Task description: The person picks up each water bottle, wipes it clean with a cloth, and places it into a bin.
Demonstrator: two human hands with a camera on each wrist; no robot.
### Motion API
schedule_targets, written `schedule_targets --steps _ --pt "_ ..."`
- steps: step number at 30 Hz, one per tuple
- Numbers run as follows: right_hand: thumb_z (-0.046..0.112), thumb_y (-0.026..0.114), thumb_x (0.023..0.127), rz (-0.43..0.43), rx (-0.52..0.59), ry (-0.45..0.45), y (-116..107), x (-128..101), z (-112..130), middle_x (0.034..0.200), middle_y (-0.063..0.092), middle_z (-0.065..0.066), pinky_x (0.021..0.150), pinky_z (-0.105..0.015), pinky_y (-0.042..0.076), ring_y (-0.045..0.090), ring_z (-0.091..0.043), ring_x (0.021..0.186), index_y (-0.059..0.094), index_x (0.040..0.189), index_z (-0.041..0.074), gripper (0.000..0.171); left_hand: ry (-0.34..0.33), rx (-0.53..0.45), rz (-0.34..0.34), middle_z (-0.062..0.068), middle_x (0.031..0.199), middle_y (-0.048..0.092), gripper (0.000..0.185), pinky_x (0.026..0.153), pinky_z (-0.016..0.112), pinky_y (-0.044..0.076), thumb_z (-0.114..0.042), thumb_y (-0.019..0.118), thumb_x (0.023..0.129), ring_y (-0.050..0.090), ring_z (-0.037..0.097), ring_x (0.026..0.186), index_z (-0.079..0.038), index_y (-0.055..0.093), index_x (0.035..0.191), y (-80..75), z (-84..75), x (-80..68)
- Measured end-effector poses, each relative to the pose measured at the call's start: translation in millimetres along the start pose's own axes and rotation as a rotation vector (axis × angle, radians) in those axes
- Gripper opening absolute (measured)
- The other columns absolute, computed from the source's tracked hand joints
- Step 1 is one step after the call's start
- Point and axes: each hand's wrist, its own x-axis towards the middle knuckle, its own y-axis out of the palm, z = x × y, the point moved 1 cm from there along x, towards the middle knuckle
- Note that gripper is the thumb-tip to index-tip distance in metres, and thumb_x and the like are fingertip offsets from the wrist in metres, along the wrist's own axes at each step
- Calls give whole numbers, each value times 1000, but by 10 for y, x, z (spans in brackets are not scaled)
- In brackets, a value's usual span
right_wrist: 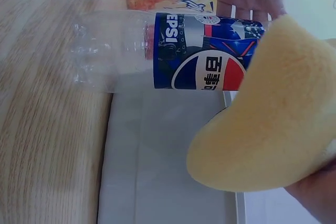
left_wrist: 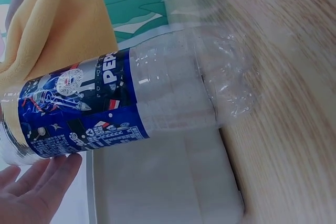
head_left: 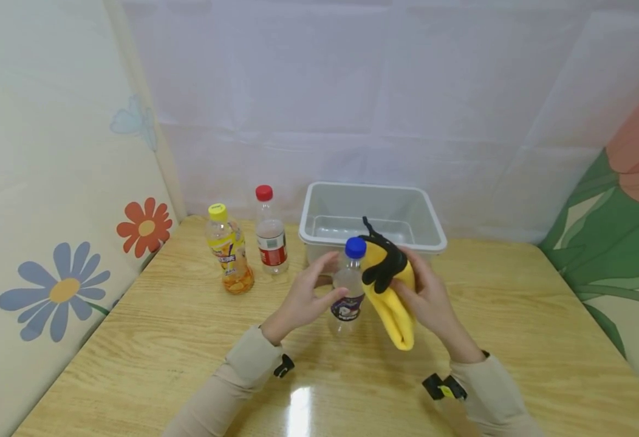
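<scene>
A clear plastic Pepsi bottle (head_left: 347, 308) with a blue cap stands upright on the table in front of me. Around its left side is my left hand (head_left: 304, 298), thumb and fingers spread, fingertips right at the bottle. In the left wrist view those fingers (left_wrist: 58, 179) lie loosely extended by the label. My right hand (head_left: 427, 296) grips a soft yellow plush piece (head_left: 393, 318), which has a black drip-shaped part and a black cord on top. It hangs just right of the bottle and overlaps its edge in the right wrist view.
Behind the bottle sits a light grey plastic bin (head_left: 371, 209) with a raised rim. To the left stand a red-capped clear bottle (head_left: 271, 240) and a yellow-capped bottle (head_left: 231, 249) with orange drink in it. Printed fabric hangs along the sides of the wooden table (head_left: 516, 328).
</scene>
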Motion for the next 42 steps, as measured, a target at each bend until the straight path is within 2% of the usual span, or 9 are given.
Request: schedule_targets --steps 5,14,21,27,35,42 --pt "-16 59 77 -15 -69 -23 9 21 11 117 54 -25 69 -14 47 52 -5 86 45 129 -4 55 -9 -13 8 20 121 52 60 82 31 52 -5 66 81 54 29 106 -1 35 133 -10 -3 7" --pt "-11 63 76 -2 -192 -59 36 44 44 106 61 -24 61 -23 48 53 -11 75 48 127 -4 54 0 -6 8 20 124 51 58 82 30 52 -3 66 81 54 30 106 0 37 131 -14 -11 8" --pt "-9 64 77 49 -260 -64 36 70 62 112 60 -21 70 -35 52 59 -23 83 50 127 -1 53 4 -20 9 21 125 50 58 82 33 52 -3 66 81 54 31 107 1 38 132 -15 -13 8" --pt "-9 62 77 100 -297 -63 38 86 72 108 62 -20 67 -38 52 60 -25 81 50 127 0 52 12 -32 4 22 123 51 58 81 36 53 -2 67 81 55 32 105 3 39 131 -18 -15 7" --pt "-10 61 76 154 -308 -131 27 118 65 112 60 -21 75 -46 52 61 -30 90 49 127 -1 53 1 -23 5 22 123 51 59 82 32 52 -2 67 80 55 31 105 3 38 132 -11 -15 8" --pt "-10 62 76 179 -316 -150 35 118 51 112 60 -20 79 -49 51 60 -33 94 49 128 1 55 0 -23 0 24 123 51 60 82 31 52 -1 67 80 54 33 106 4 38 132 -7 -25 7"
